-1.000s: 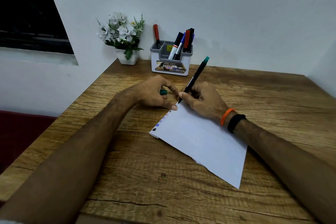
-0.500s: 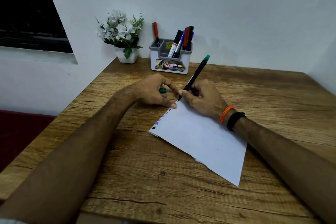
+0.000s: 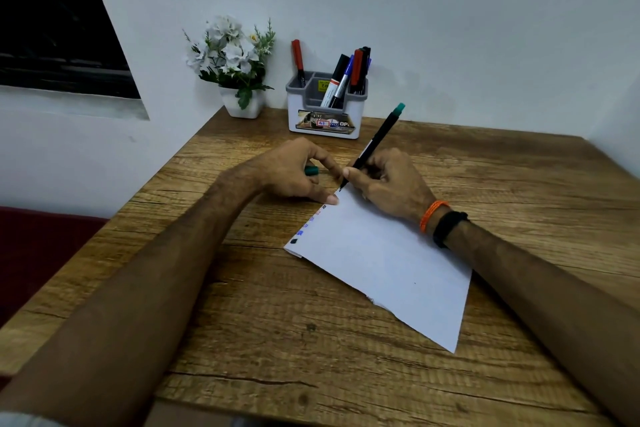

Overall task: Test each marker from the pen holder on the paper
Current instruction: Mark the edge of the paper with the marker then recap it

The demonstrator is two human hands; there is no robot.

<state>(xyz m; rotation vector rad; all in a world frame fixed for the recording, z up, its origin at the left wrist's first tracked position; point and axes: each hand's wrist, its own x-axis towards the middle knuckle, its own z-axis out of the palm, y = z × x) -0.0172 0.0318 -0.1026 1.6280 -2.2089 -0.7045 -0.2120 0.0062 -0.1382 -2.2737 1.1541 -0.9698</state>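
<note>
The right hand (image 3: 388, 180) grips a green marker (image 3: 375, 142) in a writing hold, with the fingers curled round the lower barrel. The tip rests at the far corner of the sheet of paper (image 3: 381, 263). The barrel leans up and away from the person, so the green end points toward the wall; this tilt probably lets the tip meet the paper well.

The left hand (image 3: 294, 173) lies just beside it on the wooden counter (image 3: 277, 340). Its fingers curl round the green cap (image 3: 311, 170), which looks kept there so that it is ready to go back on the marker. The thumb of this hand reaches the edge of the paper, and it seems to keep the sheet from sliding under the stroke.

Small test marks (image 3: 304, 225) in several colours run along the left edge of the paper, so some markers look already tested and the green one is the one in hand.

The pen holder (image 3: 325, 114) stands at the back of the counter, against the wall, next to a pot of white flowers (image 3: 235, 59). More markers stand upright in its compartments: a red marker (image 3: 298, 57) alone at the left, the others close together at the right.
</note>
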